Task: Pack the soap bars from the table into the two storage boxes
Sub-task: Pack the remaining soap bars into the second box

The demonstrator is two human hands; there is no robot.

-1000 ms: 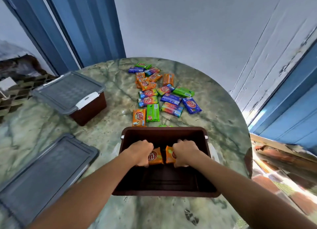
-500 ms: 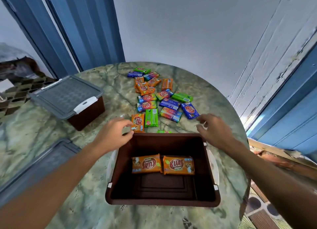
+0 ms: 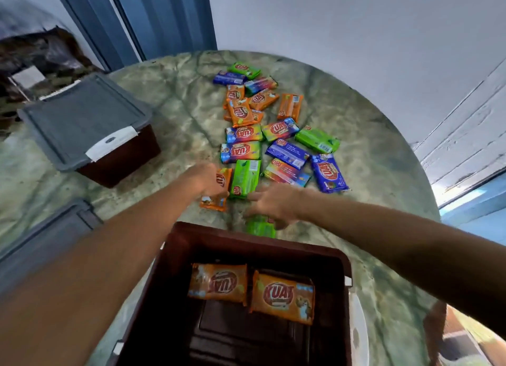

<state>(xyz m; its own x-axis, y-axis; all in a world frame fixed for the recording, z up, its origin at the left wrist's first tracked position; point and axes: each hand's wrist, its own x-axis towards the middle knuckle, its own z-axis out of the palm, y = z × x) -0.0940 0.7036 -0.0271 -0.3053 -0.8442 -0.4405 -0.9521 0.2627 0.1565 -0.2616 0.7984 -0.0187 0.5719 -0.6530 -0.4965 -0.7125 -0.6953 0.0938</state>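
Brown plastic forms the open box (image 3: 345,259) at the near edge of the green marbled tabletop (image 3: 175,124). Two orange bars (image 3: 217,282) lie flat side by side on its floor, against the far wall.

A second brown box (image 3: 123,157) stands far left, closed under a grey lid (image 3: 82,119) with a white clip. Another grey lid (image 3: 43,239) lies loose on the tabletop at near left.

Beyond the open box the loose pile (image 3: 273,135) holds about seventeen bars; blur and overlap keep the count rough. Roughly six are orange, four green, three blue and four rainbow-striped.

The left hand (image 3: 209,182) rests on an orange bar (image 3: 216,196) at the pile's near left corner, fingers curled over it; motion blur hides whether the grip is closed round the bar or merely touching it. The right hand (image 3: 273,204) reaches over a green bar (image 3: 260,227) lying just beyond the open box's far rim, fingers bent down onto it; here too the blur keeps the grip from being read. A long green bar (image 3: 245,178) lies between the two hands.
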